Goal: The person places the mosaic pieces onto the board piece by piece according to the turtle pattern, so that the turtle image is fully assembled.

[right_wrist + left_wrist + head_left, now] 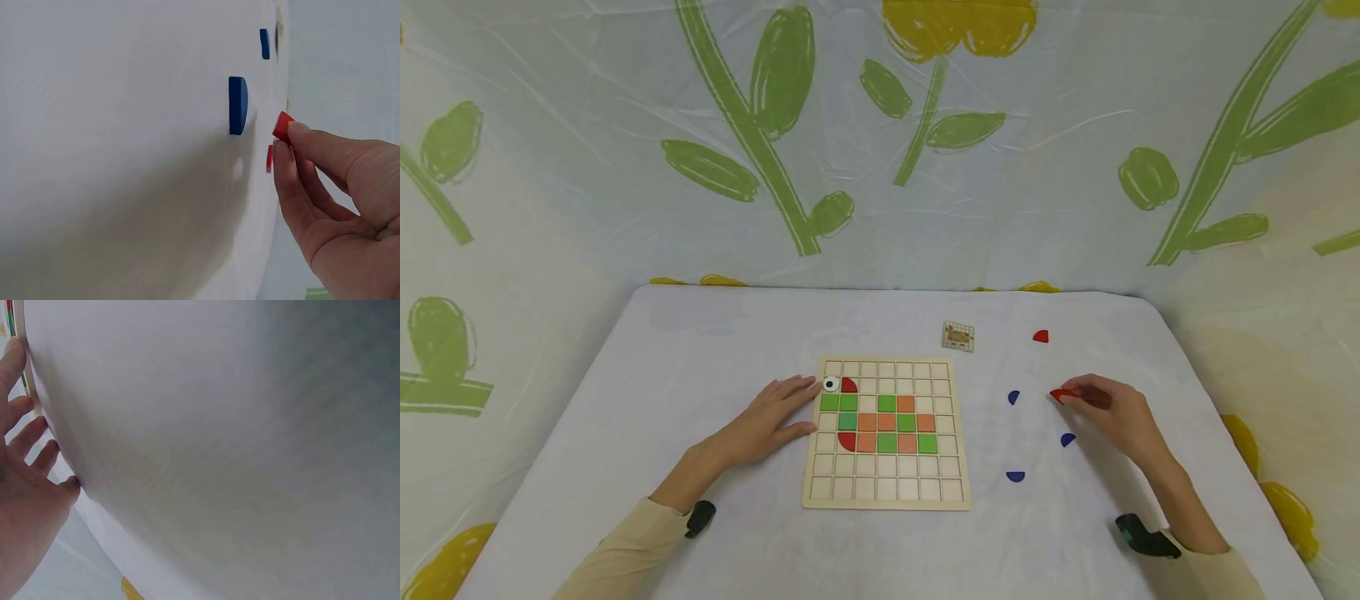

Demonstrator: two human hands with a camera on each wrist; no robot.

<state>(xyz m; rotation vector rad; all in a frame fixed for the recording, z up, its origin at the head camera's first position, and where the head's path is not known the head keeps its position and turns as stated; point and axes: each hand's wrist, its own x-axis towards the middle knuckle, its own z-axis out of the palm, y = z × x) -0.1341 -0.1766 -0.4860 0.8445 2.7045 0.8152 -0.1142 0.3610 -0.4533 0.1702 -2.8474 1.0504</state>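
Between its thumb and fingers my right hand pinches a red puzzle tile, held a little above the table right of the blue tiles. My left hand rests at the left edge of the wooden grid board, fingers spread and fairly straight, the tips at its rim. Green, orange and red tiles lie in the board's middle rows, with a white eye tile at the upper left. Curved red tiles sit under the eye's right side and lower down. In the left wrist view only a sliver of board shows.
Blue half-round tiles and a third blue tile lie right of the board. Farther back are a loose red tile and a small pattern card. A white cloth covers the table.
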